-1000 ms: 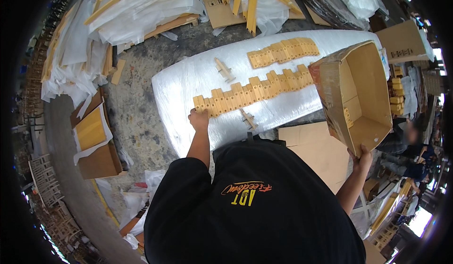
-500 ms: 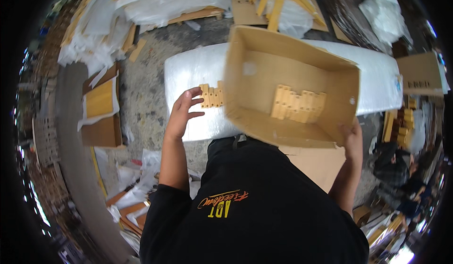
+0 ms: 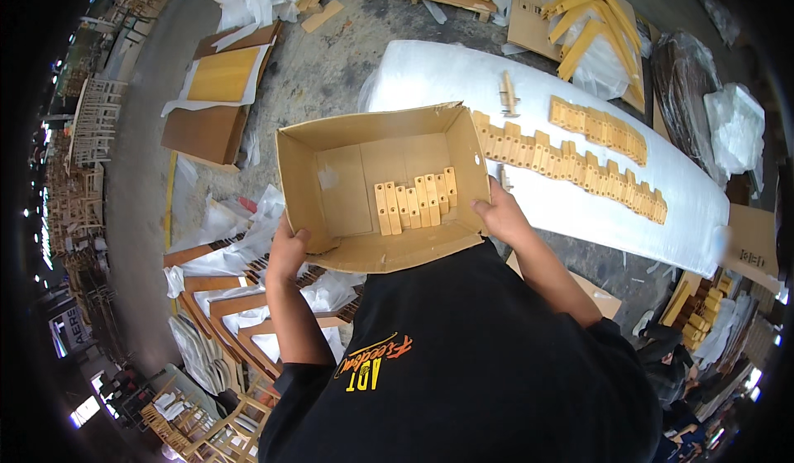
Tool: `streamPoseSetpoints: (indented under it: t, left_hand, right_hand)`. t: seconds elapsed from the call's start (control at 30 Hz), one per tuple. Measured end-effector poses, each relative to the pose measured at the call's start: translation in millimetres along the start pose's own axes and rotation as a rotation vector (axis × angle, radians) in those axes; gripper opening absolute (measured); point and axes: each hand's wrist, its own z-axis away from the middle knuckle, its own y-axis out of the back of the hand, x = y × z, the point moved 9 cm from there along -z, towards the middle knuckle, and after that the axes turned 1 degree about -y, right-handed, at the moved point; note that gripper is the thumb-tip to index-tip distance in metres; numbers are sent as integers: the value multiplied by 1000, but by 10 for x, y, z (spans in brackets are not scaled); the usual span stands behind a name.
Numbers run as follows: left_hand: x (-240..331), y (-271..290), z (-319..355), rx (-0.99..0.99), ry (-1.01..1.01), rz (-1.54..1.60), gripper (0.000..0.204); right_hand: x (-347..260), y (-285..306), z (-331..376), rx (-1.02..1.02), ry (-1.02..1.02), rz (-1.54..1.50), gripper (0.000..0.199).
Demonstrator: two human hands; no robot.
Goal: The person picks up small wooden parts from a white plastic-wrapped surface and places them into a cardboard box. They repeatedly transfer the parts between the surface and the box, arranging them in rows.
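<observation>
I hold an open cardboard box (image 3: 347, 183) in front of my chest with both hands. My left hand (image 3: 287, 252) grips its lower left corner and my right hand (image 3: 501, 212) grips its right wall. Inside, several small yellow wooden blocks (image 3: 415, 202) lie side by side on the box floor. Behind the box runs a long white wrapped surface (image 3: 463, 74) with two rows of the same yellow wooden blocks (image 3: 579, 169) laid out on it.
Stacked wooden frames wrapped in white foam (image 3: 236, 306) lie on the floor at my left. A flat yellow panel on cardboard (image 3: 219, 78) sits farther left. Yellow angled pieces (image 3: 583, 16) rest on cardboard at the back. Another person (image 3: 674, 360) stands at the right.
The box swung from my right side to in front of me, with blocks now inside. My left hand left the blocks on the white surface and took the box's left corner.
</observation>
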Motion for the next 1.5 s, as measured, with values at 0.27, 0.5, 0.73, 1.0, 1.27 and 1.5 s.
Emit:
streamPoseSetpoints:
  t: [0.27,0.5,0.73,1.0,1.27,1.5]
  left_hand:
    - [-759,424,-315,-76,-57,8,62]
    - [-591,830,-1079,-149,-215,-196,62]
    - [275,595,-1884,-357,-290,-482,63]
    - [909,-298,-1913,-534,-417,-836,56]
    - [773,-586,-1976,-509,-280,-894,53]
    - [770,-737,-2006,-511,-292,-900,52]
  right_hand:
    - [241,-799,-92,85,-149,127,51]
    - [-339,-1099,30,-207,-517,668,41]
    - [-1534,-2160,-391,-123,536,860,40]
    - [-867,-2959,-1342,-267,642,1189,89]
    - [-474,-3117,-1239,-408,790,1176,81]
    - [-588,-3153,-1093,-205,995,1009,55]
